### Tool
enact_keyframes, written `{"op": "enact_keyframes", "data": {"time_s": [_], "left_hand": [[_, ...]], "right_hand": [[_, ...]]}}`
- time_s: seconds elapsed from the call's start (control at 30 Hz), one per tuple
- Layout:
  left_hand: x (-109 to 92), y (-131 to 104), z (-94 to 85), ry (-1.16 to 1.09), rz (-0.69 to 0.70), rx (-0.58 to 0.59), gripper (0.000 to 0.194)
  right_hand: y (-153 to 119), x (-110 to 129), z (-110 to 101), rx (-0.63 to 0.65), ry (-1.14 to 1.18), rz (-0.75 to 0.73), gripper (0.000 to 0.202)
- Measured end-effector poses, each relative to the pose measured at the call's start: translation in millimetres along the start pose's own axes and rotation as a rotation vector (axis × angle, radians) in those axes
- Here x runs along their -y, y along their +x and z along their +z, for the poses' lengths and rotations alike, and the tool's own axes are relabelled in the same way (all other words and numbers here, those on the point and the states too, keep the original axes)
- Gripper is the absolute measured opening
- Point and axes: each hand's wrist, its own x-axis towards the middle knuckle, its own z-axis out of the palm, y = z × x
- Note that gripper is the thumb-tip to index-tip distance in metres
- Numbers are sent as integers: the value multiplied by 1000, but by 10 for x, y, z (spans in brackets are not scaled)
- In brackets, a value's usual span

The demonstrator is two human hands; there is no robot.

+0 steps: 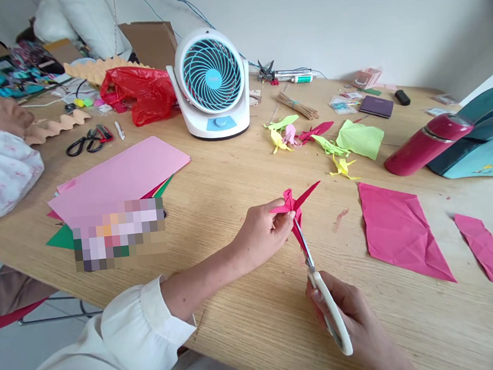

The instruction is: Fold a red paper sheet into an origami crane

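Between the thumb and fingers of my left hand (265, 230) is a folded red-pink paper origami piece (307, 195), its pointed ends sticking out. My right hand (349, 309) grips the white handles of a pair of scissors (332, 310). The metal blades reach up against the lower part of the folded paper, just below my left thumb; whether they are cutting into it cannot be made out. To the right lie a creased pink-red paper sheet (401, 231) and a narrower strip of the same paper (490, 251).
A fan (213, 86) stands at the back. Left lie pink paper sheets (127, 173) and black scissors (83, 143); another person's hand (4, 115) is at far left. Folded paper figures (279, 141), a green sheet (359, 139) and a leaning red bottle (426, 144) are to the right.
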Motion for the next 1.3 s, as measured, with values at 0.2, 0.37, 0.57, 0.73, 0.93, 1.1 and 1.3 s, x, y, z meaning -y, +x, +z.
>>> {"op": "enact_keyframes", "data": {"time_s": [0.2, 0.37, 0.57, 0.73, 0.93, 1.1, 1.3], "left_hand": [[3, 38, -28, -177, -127, 95, 24], [-1, 63, -45, -259, -226, 139, 26], [2, 39, -20, -200, -160, 82, 27], [0, 31, -14, -166, -146, 94, 30], [-3, 23, -24, 128, 61, 10, 24], [4, 28, -42, 82, -3, 15, 28], [57, 123, -88, -205, -147, 28, 33]], "right_hand": [[-1, -2, 8, -2, 21, 4, 47], [-1, 2, 13, -1, 16, 17, 47], [5, 4, 1, 3, 17, 21, 48], [21, 0, -5, 5, 14, 30, 49], [26, 0, -3, -3, 13, 30, 50], [17, 4, 7, 0, 65, 31, 47], [30, 10, 5, -10, 45, 16, 47]]}}
